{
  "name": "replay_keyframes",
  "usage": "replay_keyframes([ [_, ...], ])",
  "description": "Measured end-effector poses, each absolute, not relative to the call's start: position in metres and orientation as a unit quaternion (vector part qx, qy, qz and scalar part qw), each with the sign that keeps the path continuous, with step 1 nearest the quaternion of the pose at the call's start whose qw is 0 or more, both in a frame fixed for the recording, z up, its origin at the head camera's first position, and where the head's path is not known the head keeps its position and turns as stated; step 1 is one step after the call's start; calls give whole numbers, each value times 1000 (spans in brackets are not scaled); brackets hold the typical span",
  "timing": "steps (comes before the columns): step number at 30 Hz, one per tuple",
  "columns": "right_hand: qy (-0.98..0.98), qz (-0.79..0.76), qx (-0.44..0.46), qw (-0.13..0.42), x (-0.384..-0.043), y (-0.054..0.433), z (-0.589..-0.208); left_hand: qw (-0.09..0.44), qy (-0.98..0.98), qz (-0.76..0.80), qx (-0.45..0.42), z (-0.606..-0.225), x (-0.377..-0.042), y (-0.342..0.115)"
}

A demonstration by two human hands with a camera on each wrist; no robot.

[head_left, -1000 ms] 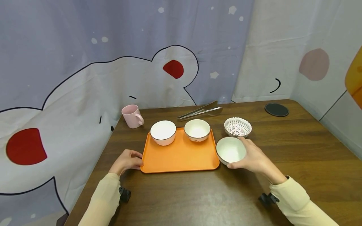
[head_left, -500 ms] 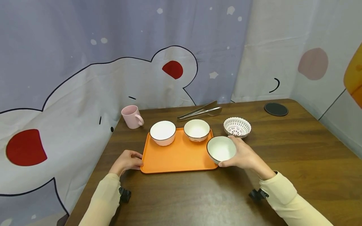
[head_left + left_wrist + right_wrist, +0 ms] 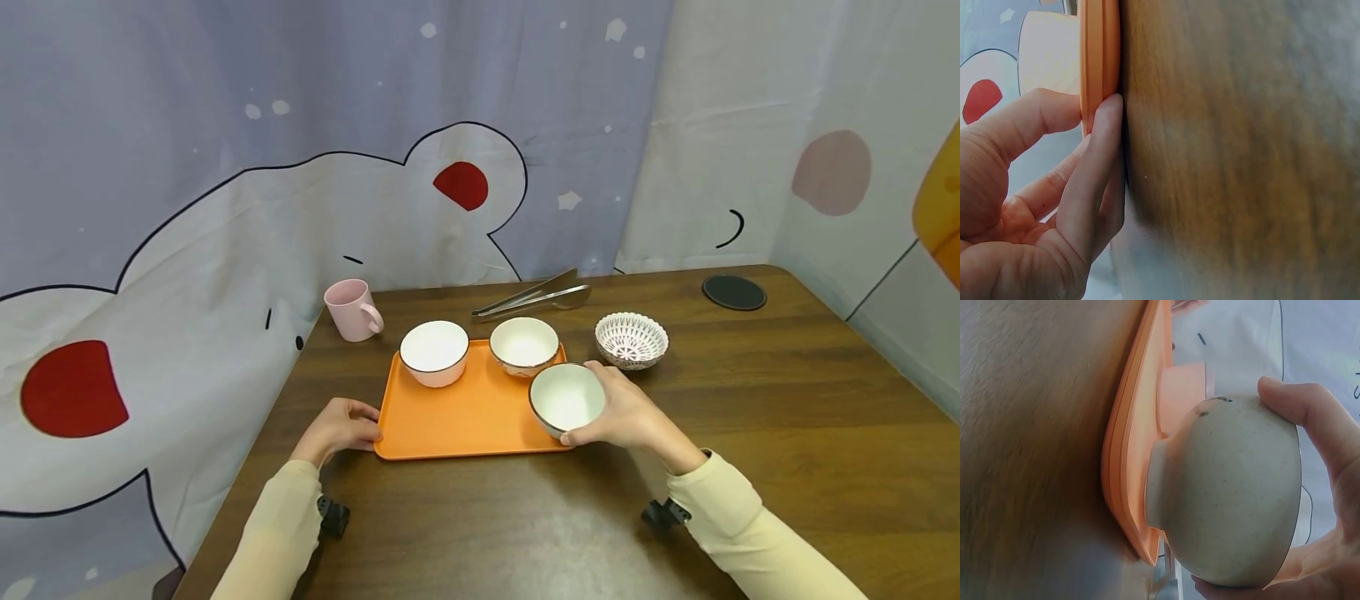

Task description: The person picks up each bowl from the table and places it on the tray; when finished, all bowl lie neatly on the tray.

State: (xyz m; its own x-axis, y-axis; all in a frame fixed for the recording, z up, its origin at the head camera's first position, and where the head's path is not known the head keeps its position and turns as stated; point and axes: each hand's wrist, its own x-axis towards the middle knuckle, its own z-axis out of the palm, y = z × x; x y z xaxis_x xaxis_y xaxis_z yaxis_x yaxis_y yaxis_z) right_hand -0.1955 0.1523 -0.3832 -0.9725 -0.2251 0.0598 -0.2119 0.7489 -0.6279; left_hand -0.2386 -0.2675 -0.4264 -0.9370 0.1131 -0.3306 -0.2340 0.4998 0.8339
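Observation:
An orange tray [image 3: 465, 425] lies on the table, its left rim pinched between the thumb and fingers of my left hand [image 3: 339, 432]. In the left wrist view, the thumb [image 3: 1054, 112] presses the rim from above and a fingertip sits at its outer side. My right hand [image 3: 626, 417] grips a dark-rimmed white bowl [image 3: 567, 398] by its sides, thumb and fingers spread across it. This bowl is over the tray's right front; in the right wrist view its foot [image 3: 1157, 484] is right at the tray surface. Two more bowls, a left one [image 3: 433, 350] and a right one [image 3: 523, 343], stand along the tray's back.
A pink mug [image 3: 352, 310] stands behind the tray on the left. Metal tongs [image 3: 532, 297] lie behind it. To the right are a white openwork basket [image 3: 632, 340] and, farther back, a black round coaster [image 3: 733, 292]. A patterned curtain [image 3: 300, 217] hangs behind the table.
My right hand has carried the bowl leftward, from beside the tray's right edge to over its right front. My left hand keeps its hold on the tray, which stays in place.

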Motion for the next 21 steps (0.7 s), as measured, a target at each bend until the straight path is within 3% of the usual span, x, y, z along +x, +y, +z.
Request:
replay_keyframes([
  [21,927,-354,-117,27,-207,113,-383,178,846,501,-39,-426,-239,-267],
])
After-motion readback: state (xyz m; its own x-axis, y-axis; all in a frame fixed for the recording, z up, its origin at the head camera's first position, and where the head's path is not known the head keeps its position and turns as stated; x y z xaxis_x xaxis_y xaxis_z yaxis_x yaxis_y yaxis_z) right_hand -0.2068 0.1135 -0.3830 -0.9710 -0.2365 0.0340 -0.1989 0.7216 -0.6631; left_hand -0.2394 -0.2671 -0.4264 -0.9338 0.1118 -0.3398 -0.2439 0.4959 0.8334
